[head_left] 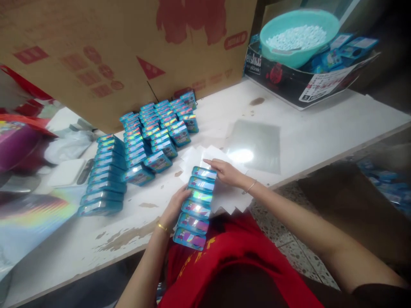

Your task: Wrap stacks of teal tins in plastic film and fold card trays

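Note:
A row of several small blue boxes point(197, 208) with shiny, colourful labels lies over the near table edge and against my lap. My left hand point(178, 205) holds the row along its left side, some fingers hidden beneath it. At its far end my right hand point(227, 172) is closed against the last box, the index finger reaching along behind it and the other fingers mostly hidden. Under the boxes and my right hand, white paper sheets point(229, 199) are fanned out. Further left, more blue boxes point(149, 132) stand in several packed rows, with another row point(105, 177) beside them.
A large cardboard carton point(105, 38) walls off the back. At the right rear, a turquoise basin point(300, 55) of small white pieces sits on a black box point(276, 79) holding blue packs. A clear plastic sheet point(257, 141) lies on the white table point(324, 132). Bags and a scale-like white device point(66, 172) crowd the left.

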Motion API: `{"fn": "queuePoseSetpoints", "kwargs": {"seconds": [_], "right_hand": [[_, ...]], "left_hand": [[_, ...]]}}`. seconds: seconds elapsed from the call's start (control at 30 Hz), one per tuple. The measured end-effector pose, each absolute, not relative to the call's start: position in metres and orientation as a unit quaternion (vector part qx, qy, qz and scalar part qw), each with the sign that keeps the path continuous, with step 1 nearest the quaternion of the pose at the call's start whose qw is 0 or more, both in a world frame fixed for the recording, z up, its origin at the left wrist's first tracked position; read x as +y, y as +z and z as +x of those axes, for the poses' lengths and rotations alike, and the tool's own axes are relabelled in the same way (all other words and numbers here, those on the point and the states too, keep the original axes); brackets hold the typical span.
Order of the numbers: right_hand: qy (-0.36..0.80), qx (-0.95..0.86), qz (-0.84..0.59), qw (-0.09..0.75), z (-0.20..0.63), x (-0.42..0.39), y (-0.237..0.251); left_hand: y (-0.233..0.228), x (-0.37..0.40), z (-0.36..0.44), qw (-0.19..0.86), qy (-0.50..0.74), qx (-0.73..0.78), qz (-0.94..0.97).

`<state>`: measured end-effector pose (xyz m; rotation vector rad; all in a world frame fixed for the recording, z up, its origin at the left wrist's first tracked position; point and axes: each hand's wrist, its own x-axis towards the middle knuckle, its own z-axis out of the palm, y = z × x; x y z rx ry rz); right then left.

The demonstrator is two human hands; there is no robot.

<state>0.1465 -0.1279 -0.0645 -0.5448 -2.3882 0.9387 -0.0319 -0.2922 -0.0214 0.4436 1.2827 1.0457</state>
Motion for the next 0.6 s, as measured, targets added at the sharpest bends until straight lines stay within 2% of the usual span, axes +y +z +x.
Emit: {"fn": "queuePoseSetpoints", "kwargs": {"seconds": [0.17, 0.27, 0.37, 0.5, 0.6], "right_hand": [[0.228, -0.913, -0.274, 0.200, 0.158, -0.149, -0.067], [0.164, -0.916, -0.327, 0.165, 0.165, -0.165, -0.065], [0.107, -0.912, -0.369, 0.145, 0.164, -0.177, -0.065], [0.043, -0.888, -0.437, 0.135, 0.156, -0.178, -0.069], [0.013, -0.869, -0.471, 0.152, 0.150, -0.172, -0.065]], "left_hand": [[-0.019, -0.294, -0.054, 0.471, 0.374, 0.689, 0.406], [-0.019, -0.280, -0.071, 0.270, 0.315, 0.726, 0.548], [-0.029, -0.252, -0.081, 0.091, 0.240, 0.703, 0.663], [-0.050, -0.213, -0.079, -0.008, 0.129, 0.667, 0.734], [-0.054, -0.198, -0.075, -0.068, 0.124, 0.651, 0.745]]}}
